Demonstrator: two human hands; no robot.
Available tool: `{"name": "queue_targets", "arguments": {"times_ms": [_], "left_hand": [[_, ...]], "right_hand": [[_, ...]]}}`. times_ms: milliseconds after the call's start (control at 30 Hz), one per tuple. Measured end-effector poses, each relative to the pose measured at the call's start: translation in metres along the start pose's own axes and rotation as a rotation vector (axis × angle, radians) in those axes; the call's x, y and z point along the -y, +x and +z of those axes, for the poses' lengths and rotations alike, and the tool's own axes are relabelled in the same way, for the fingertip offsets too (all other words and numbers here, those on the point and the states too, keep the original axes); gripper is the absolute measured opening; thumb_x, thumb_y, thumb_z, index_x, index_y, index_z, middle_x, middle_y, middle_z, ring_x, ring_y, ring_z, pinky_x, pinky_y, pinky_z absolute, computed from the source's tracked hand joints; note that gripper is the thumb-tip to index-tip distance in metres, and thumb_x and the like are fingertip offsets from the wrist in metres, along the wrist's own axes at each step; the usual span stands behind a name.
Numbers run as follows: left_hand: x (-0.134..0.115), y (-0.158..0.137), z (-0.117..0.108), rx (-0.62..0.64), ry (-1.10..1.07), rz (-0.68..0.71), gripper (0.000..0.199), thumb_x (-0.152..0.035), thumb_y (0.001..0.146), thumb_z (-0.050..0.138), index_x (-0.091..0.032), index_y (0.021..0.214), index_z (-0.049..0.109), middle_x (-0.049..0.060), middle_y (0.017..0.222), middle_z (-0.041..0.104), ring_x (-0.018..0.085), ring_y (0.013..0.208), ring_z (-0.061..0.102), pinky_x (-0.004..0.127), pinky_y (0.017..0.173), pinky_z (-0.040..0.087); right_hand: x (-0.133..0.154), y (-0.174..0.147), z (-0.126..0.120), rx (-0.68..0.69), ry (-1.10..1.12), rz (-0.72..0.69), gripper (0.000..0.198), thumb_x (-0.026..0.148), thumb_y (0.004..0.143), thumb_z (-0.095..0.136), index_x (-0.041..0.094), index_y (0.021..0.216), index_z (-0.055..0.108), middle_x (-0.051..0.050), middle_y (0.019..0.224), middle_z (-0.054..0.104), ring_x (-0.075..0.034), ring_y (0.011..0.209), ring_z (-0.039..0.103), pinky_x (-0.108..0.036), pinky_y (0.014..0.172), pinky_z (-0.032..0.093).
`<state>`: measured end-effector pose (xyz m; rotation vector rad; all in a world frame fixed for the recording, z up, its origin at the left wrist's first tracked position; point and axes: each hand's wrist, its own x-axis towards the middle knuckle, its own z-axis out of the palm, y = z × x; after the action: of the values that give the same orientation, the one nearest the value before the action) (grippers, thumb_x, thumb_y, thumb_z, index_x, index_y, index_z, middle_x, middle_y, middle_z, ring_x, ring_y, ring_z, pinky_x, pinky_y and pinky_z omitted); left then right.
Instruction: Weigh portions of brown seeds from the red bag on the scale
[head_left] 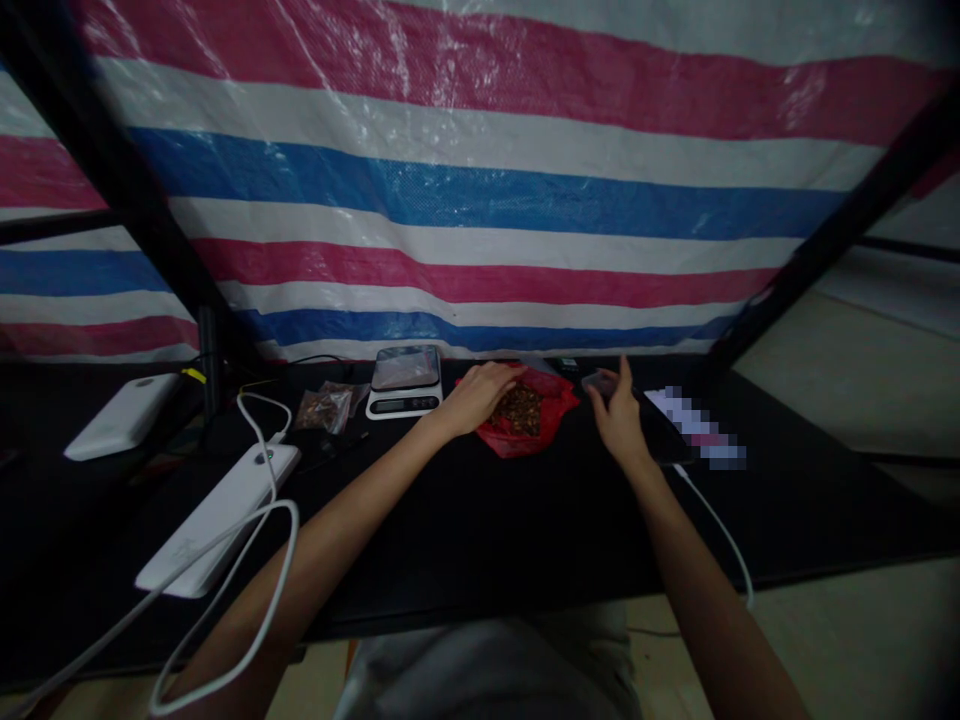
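Cables and chargers crowd the left end of the black bench. A white power bank lies farthest left, flat on the dark top. Nearer the edge lies a second, longer white power bank, with a white cable plugged into its far end and looping down over the bench edge. Beyond it, a small clear bag of reddish-brown bits rests on the top, just left of a small kitchen scale with a clear pouch lying on its plate.

Right of the scale, the left hand reaches forward, palm down, with its fingers curled into the brown dried stuff heaped in an open red plastic bag. The grip is part closed on the heap; whether it has pinched any up cannot be told. The red bag sits near the middle of the far bench, between the two hands.

Just right of the bag, the right hand stands on its edge with the thumb up, its fingers loosely bent around a small clear pouch held just above the top. The hold looks light, with the fingers not fully closed. Beside that hand lies a phone with its screen lit, and a thin white cord trails from it toward the near edge.

Behind everything hangs a tarp striped red, white and blue, framed by dark poles.
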<state>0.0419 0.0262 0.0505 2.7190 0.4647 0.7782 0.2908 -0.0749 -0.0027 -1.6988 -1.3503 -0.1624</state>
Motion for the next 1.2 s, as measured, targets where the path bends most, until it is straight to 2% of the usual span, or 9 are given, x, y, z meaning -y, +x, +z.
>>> {"name": "queue_targets", "arguments": {"times_ms": [100,200,300,500,600,767,933,1100,1200], "left_hand": [[0.018,-0.009,0.012,-0.100,-0.036,-0.126,0.046,-0.029,0.089,0.035,-0.019,0.134,0.029,0.009,0.133,0.040,0.021,0.123,0.034,0.040,0.101,0.027],[0.040,-0.022,0.032,-0.128,-0.184,-0.297,0.056,-0.035,0.084,0.045,-0.012,0.132,0.029,0.016,0.133,0.038,0.025,0.124,0.033,0.043,0.103,0.025],[0.051,-0.032,0.049,-0.123,-0.451,-0.335,0.056,-0.034,0.079,0.053,-0.012,0.127,0.035,0.016,0.130,0.042,0.025,0.121,0.038,0.042,0.104,0.025],[0.048,-0.047,0.059,-0.144,-1.027,-0.544,0.063,-0.030,0.072,0.062,-0.016,0.126,0.032,0.008,0.103,0.055,0.018,0.094,0.056,0.038,0.089,0.042],[0.044,-0.053,0.057,-0.115,-0.989,-0.514,0.061,-0.032,0.071,0.063,-0.017,0.124,0.037,0.008,0.107,0.055,0.018,0.099,0.054,0.036,0.091,0.041],[0.036,-0.052,0.055,-0.164,-0.623,-0.478,0.022,-0.026,0.079,0.050,-0.014,0.093,0.063,0.008,0.101,0.061,0.021,0.101,0.053,0.036,0.096,0.036],[0.019,-0.049,0.064,-0.238,-0.694,-0.520,0.026,-0.021,0.082,0.041,-0.015,0.095,0.063,0.006,0.101,0.065,0.019,0.096,0.057,0.032,0.090,0.041],[0.010,-0.042,0.089,-0.517,-0.821,-0.765,0.028,-0.023,0.085,0.038,-0.014,0.100,0.059,0.005,0.090,0.066,0.019,0.087,0.059,0.034,0.085,0.044],[0.009,-0.034,0.099,-0.599,-0.900,-0.753,0.032,-0.025,0.088,0.033,-0.015,0.110,0.053,0.007,0.097,0.064,0.019,0.094,0.057,0.036,0.088,0.043]], "right_hand": [[-0.002,0.002,-0.002,-0.022,0.086,0.077,0.070,0.039,0.080,0.048,0.014,0.137,0.015,-0.015,0.109,0.055,-0.022,0.090,0.059,-0.041,0.081,0.047],[0.004,0.002,0.001,0.040,0.216,0.054,0.072,0.041,0.077,0.053,0.017,0.134,0.018,-0.013,0.107,0.056,-0.020,0.084,0.061,-0.037,0.073,0.051],[0.018,0.001,0.005,0.127,0.238,-0.027,0.066,0.040,0.076,0.056,0.018,0.130,0.024,-0.010,0.103,0.059,-0.020,0.084,0.060,-0.037,0.073,0.050],[0.048,0.010,-0.004,0.565,-0.121,-0.378,0.032,0.032,0.077,0.057,0.023,0.108,0.053,-0.006,0.107,0.059,-0.022,0.101,0.054,-0.039,0.088,0.042],[0.060,0.022,-0.008,0.633,-0.389,-0.509,0.034,0.025,0.077,0.058,0.023,0.111,0.055,-0.006,0.108,0.060,-0.022,0.100,0.053,-0.037,0.086,0.043],[0.078,0.029,0.008,0.675,-0.718,-0.646,0.026,0.012,0.078,0.052,0.020,0.100,0.063,-0.011,0.098,0.062,-0.024,0.093,0.054,-0.034,0.074,0.045],[0.080,0.011,0.028,0.710,-0.558,-0.652,0.038,0.004,0.077,0.046,0.017,0.111,0.058,-0.010,0.108,0.059,-0.021,0.100,0.053,-0.032,0.080,0.046],[0.071,0.003,0.037,0.691,-0.221,-0.496,0.039,0.010,0.074,0.056,0.018,0.112,0.058,-0.009,0.114,0.058,-0.021,0.107,0.053,-0.038,0.093,0.041],[0.067,0.002,0.049,0.699,-0.023,-0.382,0.040,0.009,0.069,0.059,0.021,0.107,0.061,-0.007,0.110,0.061,-0.022,0.102,0.056,-0.039,0.091,0.043]]}}
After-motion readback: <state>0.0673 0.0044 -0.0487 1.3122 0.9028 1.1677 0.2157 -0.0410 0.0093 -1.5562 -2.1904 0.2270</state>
